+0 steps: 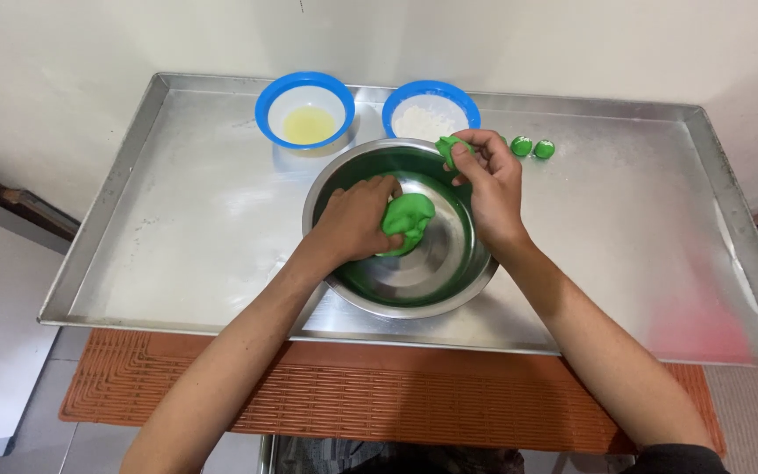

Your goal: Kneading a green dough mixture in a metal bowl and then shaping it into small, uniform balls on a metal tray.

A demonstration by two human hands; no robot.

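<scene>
1. Nearest the camera, two bare forearms are seen reaching over an orange ribbed mat (449, 399) toward a steel bowl (449, 285).
2. A lump of green dough (410, 224) is pressed against the bottom of the bowl by the left hand (357, 219), whose fingers are closed over its left side.
3. A small piece of dough (449, 147) is pinched between the fingertips of the right hand (489, 180), held above the far rim of the bowl.
4. The step in hand is judged to be portioning: a bit is pulled from the lump while the lump is steadied.
5. Two small green balls (532, 147) are laid just beyond the right hand on the metal tray (642, 237); a rounding of the pinched piece and a spot beside them would seem to be called for.
6. Behind the bowl, two blue-rimmed bowls are set: one with yellowish liquid (307, 125), one with white powder (427, 118).
</scene>
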